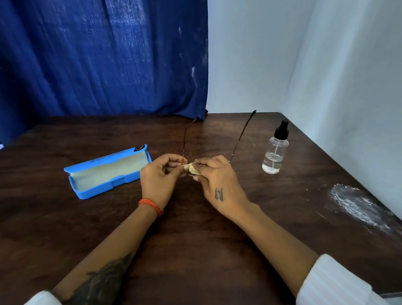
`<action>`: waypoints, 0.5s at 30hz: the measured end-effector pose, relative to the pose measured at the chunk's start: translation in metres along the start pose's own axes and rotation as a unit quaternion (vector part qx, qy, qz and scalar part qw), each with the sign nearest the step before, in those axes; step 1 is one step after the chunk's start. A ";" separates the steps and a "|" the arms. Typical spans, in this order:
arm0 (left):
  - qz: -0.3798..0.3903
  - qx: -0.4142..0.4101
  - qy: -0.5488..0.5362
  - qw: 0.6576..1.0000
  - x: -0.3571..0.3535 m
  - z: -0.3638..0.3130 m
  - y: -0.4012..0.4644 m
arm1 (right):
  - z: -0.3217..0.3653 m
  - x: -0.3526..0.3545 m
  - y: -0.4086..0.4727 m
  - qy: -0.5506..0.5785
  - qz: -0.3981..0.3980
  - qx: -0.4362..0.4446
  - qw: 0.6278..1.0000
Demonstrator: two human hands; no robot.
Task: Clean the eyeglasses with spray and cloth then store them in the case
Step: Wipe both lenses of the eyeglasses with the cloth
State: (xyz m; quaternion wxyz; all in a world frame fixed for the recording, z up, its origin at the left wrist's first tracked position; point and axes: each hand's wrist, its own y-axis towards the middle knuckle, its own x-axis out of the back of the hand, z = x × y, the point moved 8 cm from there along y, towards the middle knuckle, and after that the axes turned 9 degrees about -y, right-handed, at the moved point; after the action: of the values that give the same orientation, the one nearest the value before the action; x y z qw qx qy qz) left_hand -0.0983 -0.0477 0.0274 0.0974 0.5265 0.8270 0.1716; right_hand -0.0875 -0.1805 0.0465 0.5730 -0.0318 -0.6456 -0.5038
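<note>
Left grip (160, 173) pinching eyeglasses (240, 136), right grip (214, 178) pressing cloth (193, 169)

Can't really see the eyeglasses (240, 136) lenses, both hands cover them. The cloth (193, 169) is mostly buried under fingers, and the case (107, 171) logo is too tiny to read.

A dark brown wooden table (191, 255) carries the things. A blue glasses case (107, 171) lies open on its left side, with a pale lining inside. A small clear spray bottle (275, 153) with a black top stands upright on the right side, well apart from the case. It has a little clear liquid in it. Near the right edge there is a white powdery smudge (356, 205) on the wood.
</note>
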 end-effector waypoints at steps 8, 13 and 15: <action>0.011 -0.036 0.022 0.999 -0.005 -0.012 -0.003 | -0.001 0.018 -0.003 0.035 -0.039 0.029 0.998; 0.002 -0.083 0.042 0.996 -0.005 -0.023 -0.005 | -0.007 0.027 -0.001 -0.016 -0.089 -0.049 0.995; -0.009 -0.093 0.046 0.995 -0.005 -0.025 -0.007 | -0.005 0.027 0.002 -0.010 -0.100 -0.074 0.992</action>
State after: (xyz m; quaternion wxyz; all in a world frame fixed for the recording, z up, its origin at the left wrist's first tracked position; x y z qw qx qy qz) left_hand -0.1104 -0.0596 0.0481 0.1093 0.4995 0.8154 0.2713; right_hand -0.0920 -0.1981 0.0676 0.5095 -0.0144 -0.6123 -0.6044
